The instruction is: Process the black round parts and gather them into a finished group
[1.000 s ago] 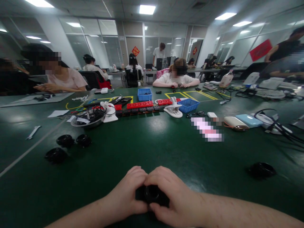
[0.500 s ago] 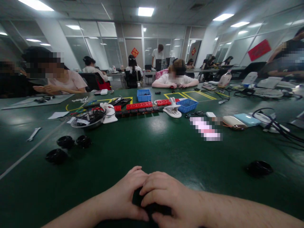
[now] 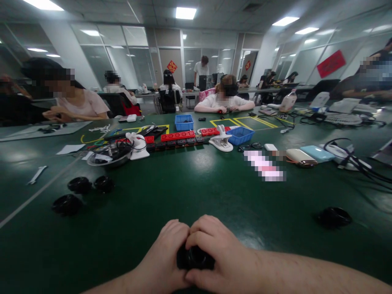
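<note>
Both my hands meet at the near edge of the green table [image 3: 196, 183], wrapped round one small black round part [image 3: 194, 258]. My left hand [image 3: 165, 257] grips its left side with curled fingers. On the part's right side and top sits my right hand [image 3: 216, 255], its fingers closed over it. Only the part's front face shows between my thumbs. Three more black round parts [image 3: 79, 184] lie on the table to the far left, and one black round part [image 3: 333, 216] lies to the right.
Farther back are a clear bowl [image 3: 108, 155], red and black blocks [image 3: 177, 136], two blue bins [image 3: 184, 121], white clamps [image 3: 221, 141], a wrench [image 3: 36, 174], phones and cables [image 3: 352, 159]. Several people sit at the far side and neighbouring tables.
My hands stayed clasped on the black part near the table edge, shifting slightly; the part's face shows again between my thumbs after being covered half a second ago.
</note>
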`<state>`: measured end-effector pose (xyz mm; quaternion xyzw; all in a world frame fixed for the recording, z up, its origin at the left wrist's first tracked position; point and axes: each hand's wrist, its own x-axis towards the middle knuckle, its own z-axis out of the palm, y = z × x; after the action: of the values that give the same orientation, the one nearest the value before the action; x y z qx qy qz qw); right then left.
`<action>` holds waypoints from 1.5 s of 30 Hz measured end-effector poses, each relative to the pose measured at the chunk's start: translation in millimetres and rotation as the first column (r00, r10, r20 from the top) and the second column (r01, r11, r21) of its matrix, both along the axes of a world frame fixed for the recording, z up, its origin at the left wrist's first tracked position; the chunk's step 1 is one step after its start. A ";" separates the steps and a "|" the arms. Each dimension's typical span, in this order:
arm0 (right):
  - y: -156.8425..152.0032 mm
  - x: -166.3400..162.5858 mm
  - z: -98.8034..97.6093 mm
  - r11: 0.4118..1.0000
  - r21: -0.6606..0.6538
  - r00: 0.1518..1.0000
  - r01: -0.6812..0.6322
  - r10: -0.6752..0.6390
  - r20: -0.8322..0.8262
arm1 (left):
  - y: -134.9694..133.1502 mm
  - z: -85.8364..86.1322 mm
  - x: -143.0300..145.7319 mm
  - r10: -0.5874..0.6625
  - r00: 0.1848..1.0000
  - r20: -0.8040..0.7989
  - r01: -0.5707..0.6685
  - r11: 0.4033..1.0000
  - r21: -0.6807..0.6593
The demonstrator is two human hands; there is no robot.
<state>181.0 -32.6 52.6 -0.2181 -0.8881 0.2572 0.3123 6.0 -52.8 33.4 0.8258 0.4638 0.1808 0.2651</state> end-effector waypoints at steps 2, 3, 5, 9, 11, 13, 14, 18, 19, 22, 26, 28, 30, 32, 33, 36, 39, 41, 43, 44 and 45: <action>0.2 1.1 2.4 1.000 0.001 1.000 -0.022 0.022 -0.003 | 3.0 1.2 -2.2 -0.021 1.000 0.019 0.021 1.000 -0.013; 0.3 1.7 4.0 0.999 -0.001 0.999 -0.041 0.041 -0.013 | 4.6 2.2 -3.3 -0.034 0.999 0.028 0.035 0.999 -0.020; 0.5 2.7 7.1 0.996 -0.005 0.996 -0.085 0.085 -0.032 | 7.7 4.7 -5.2 -0.084 0.995 0.050 0.086 0.996 -0.032; 1.3 3.9 12.2 0.982 0.007 0.980 -0.190 0.190 -0.054 | 11.7 9.3 -7.4 -0.215 0.971 0.102 0.219 0.975 -0.033; 2.0 3.7 13.3 0.971 0.024 0.968 -0.239 0.240 -0.070 | 12.4 9.9 -7.7 -0.240 0.963 0.122 0.245 0.969 -0.030; 2.9 3.0 13.4 0.958 0.038 0.955 -0.283 0.286 -0.078 | 13.1 9.5 -7.8 -0.250 0.960 0.127 0.256 0.966 -0.034; 3.3 2.6 13.3 0.954 0.041 0.951 -0.298 0.300 -0.076 | 13.6 9.5 -7.9 -0.258 0.958 0.128 0.265 0.964 -0.039; 3.8 2.3 13.1 0.949 0.030 0.945 -0.315 0.316 -0.082 | 15.5 13.1 -10.0 -0.268 0.952 0.148 0.280 0.957 -0.072; 3.5 2.6 13.3 0.949 0.027 0.945 -0.314 0.315 -0.091 | 15.5 14.8 -10.5 -0.264 0.953 0.149 0.278 0.957 -0.080; 1.6 4.2 13.7 0.963 0.019 0.959 -0.267 0.268 -0.096 | 12.5 17.9 -9.8 -0.250 0.961 0.119 0.262 0.959 -0.104; -1.2 4.2 11.4 0.997 -0.038 0.997 -0.072 0.071 -0.038 | 0.8 11.1 -2.2 -0.114 0.993 0.027 0.115 0.993 -0.009; -2.1 2.7 9.2 0.998 -0.069 1.000 -0.014 0.015 0.012 | -5.2 6.6 2.3 -0.019 1.000 -0.024 0.021 0.996 0.085; -2.5 0.8 6.9 0.996 -0.082 0.998 0.024 -0.019 0.063 | -8.7 5.2 5.4 0.041 0.997 -0.072 -0.031 0.991 0.130; -2.5 -0.2 5.0 0.996 -0.081 0.995 0.048 -0.040 0.095 | -8.8 7.2 6.4 0.061 0.993 -0.099 -0.049 0.991 0.122; -2.3 -0.3 4.3 0.996 -0.075 0.994 0.048 -0.040 0.100 | -7.7 8.7 6.2 0.059 0.993 -0.099 -0.049 0.993 0.106; -1.1 1.2 3.9 0.999 -0.054 0.997 -0.001 0.005 0.075 | -1.3 12.6 2.9 0.014 0.998 -0.062 -0.011 0.999 0.042; 0.0 3.3 6.9 0.996 -0.022 0.996 -0.085 0.085 0.014 | 6.1 14.0 -2.7 -0.065 0.998 -0.023 0.065 0.998 -0.001; 0.4 4.2 10.1 0.988 -0.001 0.988 -0.155 0.155 -0.017 | 10.2 14.7 -6.7 -0.125 0.992 -0.013 0.125 0.992 0.002; 0.9 4.5 12.7 0.973 0.020 0.973 -0.230 0.230 -0.029 | 13.4 15.8 -10.2 -0.197 0.980 -0.023 0.197 0.980 0.016; 1.1 4.5 13.3 0.965 0.029 0.965 -0.260 0.261 -0.028 | 14.8 16.5 -11.6 -0.227 0.973 -0.035 0.228 0.973 0.024; 1.4 4.4 13.5 0.957 0.037 0.958 -0.287 0.288 -0.019 | 15.9 17.2 -12.7 -0.254 0.966 -0.050 0.255 0.966 0.031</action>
<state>185.4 -31.2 66.1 -0.0784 -0.9108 0.2873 0.2859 -6.7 -36.9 50.6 0.8872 0.3564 0.1353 0.2600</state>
